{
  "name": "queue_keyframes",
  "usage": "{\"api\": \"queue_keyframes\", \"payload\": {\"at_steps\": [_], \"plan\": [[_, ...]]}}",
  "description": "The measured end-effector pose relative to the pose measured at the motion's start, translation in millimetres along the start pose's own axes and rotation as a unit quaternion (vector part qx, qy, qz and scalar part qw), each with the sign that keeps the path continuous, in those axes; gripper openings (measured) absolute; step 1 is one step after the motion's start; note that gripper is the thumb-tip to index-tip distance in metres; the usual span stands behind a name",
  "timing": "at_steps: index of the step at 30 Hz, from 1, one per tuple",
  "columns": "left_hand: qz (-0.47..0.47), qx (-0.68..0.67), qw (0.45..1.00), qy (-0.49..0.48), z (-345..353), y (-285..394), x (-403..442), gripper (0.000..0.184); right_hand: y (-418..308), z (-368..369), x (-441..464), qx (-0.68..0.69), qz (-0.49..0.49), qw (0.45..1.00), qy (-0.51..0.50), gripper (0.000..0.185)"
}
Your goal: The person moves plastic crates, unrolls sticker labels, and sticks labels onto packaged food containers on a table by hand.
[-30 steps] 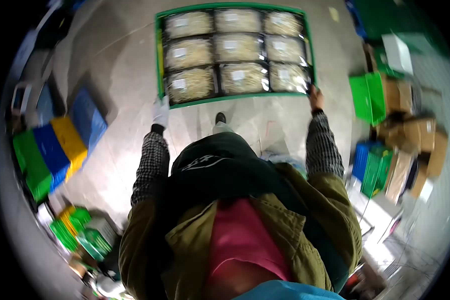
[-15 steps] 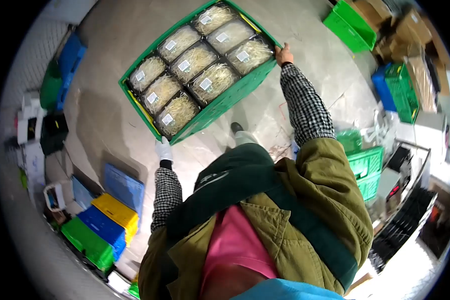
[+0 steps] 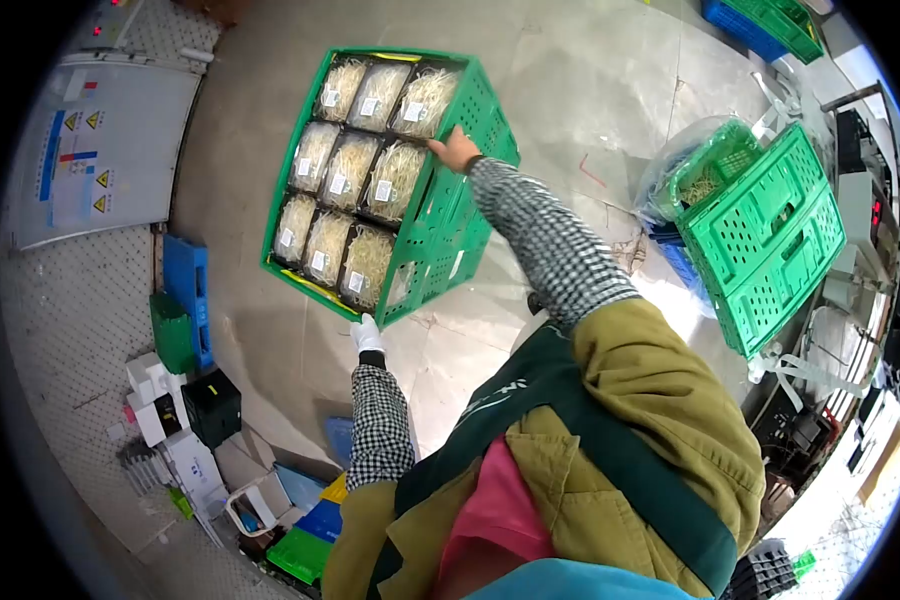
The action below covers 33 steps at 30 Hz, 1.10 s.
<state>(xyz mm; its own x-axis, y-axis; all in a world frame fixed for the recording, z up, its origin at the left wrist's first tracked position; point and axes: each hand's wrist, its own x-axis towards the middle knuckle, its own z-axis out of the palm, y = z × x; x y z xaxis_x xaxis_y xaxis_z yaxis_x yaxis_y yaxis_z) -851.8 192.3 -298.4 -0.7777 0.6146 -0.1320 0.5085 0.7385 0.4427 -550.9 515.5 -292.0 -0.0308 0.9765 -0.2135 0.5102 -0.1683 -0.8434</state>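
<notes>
A green plastic crate (image 3: 460, 200) is in front of me, filled with several black trays of pale bean sprouts (image 3: 353, 165), each under clear film with a white label. My left hand (image 3: 367, 335), in a white glove, is closed on the crate's near corner. My bare right hand (image 3: 457, 150) grips the rim of its right side, fingers over the edge and thumb towards the trays. The crate's underside is hidden, and I cannot tell whether another crate lies below it.
Green crates (image 3: 765, 240) and a plastic-wrapped basket (image 3: 715, 165) stand on the right beside equipment. On the left are a blue pallet (image 3: 187, 300), a black box (image 3: 212, 407) and a board with warning signs (image 3: 100, 150). Coloured bins (image 3: 310, 545) sit at lower left.
My view has turned to the right. The crate now stands more upright in view with its right side showing more, and my right hand appears lower and further left. Both hands still hold it.
</notes>
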Motion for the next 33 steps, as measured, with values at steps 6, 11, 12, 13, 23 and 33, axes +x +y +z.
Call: {"api": "queue_keyframes", "payload": {"at_steps": [6,11,12,13,23,33], "plan": [[-0.213,-0.335,0.891,-0.219,-36.9,45.6,-41.4,0.084,126.7,-141.9,-158.4,-0.028,-0.057,0.981,-0.183,0.030],[-0.130,-0.264,0.954,-0.051,-6.9,16.7,-155.8,0.072,320.9,-336.0,-320.9,-0.195,0.215,0.920,0.263,0.027],[-0.108,-0.174,0.975,-0.088,6.0,12.9,-174.5,0.070,328.6,-389.3,-349.2,-0.138,0.324,0.882,0.312,0.028],[-0.075,-0.074,0.983,-0.147,23.2,17.2,-191.7,0.068,343.1,-435.6,-370.4,-0.183,0.368,0.834,0.367,0.029],[0.560,0.031,0.736,-0.379,226.4,422.9,-478.7,0.051,515.5,-552.5,-253.1,-0.073,0.390,0.895,0.203,0.053],[0.663,0.278,0.643,-0.264,354.8,552.9,-702.4,0.077,399.7,-713.3,-453.9,0.045,0.214,0.944,0.248,0.059]]}}
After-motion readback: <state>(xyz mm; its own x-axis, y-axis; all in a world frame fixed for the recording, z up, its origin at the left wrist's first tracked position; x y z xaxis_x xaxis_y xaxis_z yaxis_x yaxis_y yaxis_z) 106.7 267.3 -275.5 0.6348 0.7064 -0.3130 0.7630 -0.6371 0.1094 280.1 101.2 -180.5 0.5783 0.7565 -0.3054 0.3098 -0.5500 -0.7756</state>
